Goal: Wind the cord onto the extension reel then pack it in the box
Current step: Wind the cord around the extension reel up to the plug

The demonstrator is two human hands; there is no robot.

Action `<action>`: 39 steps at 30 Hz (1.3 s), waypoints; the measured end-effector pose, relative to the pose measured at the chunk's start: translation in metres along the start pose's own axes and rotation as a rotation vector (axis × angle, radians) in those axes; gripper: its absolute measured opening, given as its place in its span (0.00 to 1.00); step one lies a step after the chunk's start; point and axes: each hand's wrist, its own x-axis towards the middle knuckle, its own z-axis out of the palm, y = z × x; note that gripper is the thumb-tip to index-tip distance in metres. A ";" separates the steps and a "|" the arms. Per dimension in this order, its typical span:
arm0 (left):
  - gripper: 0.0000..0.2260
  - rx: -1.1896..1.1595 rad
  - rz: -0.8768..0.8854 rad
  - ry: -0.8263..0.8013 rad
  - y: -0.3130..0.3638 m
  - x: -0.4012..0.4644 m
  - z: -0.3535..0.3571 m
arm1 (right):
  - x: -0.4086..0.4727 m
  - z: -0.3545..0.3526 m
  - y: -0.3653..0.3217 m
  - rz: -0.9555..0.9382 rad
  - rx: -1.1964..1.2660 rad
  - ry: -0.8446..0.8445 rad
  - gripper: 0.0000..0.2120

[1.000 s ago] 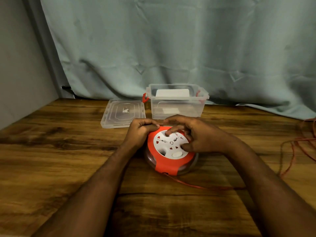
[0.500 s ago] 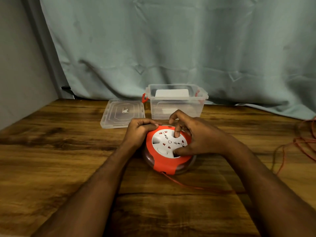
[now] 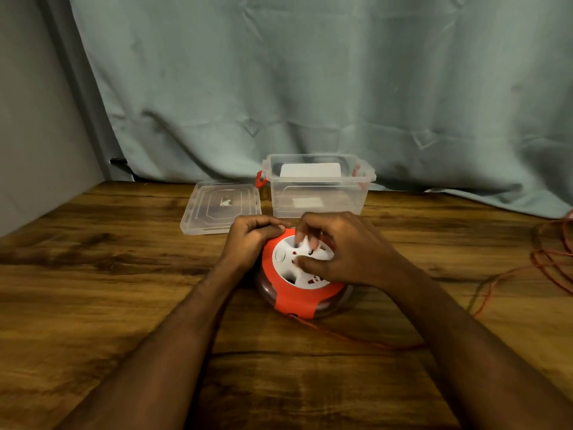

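Nearest the camera, the red cord [image 3: 356,338] leaves the extension reel [image 3: 299,282] at its six o'clock and runs off toward three o'clock, where loose loops still lie on the wooden table [image 3: 124,305]; plenty left to wind, by the look of it. The reel sits at table centre. The right hand [image 3: 344,251] has fingertips and thumb hooked into the white socket hub, gripping it to crank. The left hand [image 3: 251,240] clamps the orange rim at ten o'clock, bracing the housing. Good form here means holding that rim dead firm, turning the hub in smooth full sweeps, and letting the cord feed in straight, without kinks. Beyond, at twelve o'clock, the clear storage box [image 3: 317,193] stands open, its lid [image 3: 220,207] flat beside it at eleven. Behind everything hangs a pale green curtain [image 3: 310,72].
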 end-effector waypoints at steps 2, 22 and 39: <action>0.09 0.013 0.001 0.006 0.000 0.000 0.000 | 0.000 -0.006 0.005 -0.011 0.122 -0.054 0.23; 0.08 0.011 -0.049 0.006 0.000 0.001 0.003 | -0.002 -0.013 0.016 0.086 0.214 -0.229 0.39; 0.09 -0.017 -0.030 -0.015 -0.004 0.002 0.001 | -0.002 0.005 -0.006 0.025 -0.179 0.030 0.20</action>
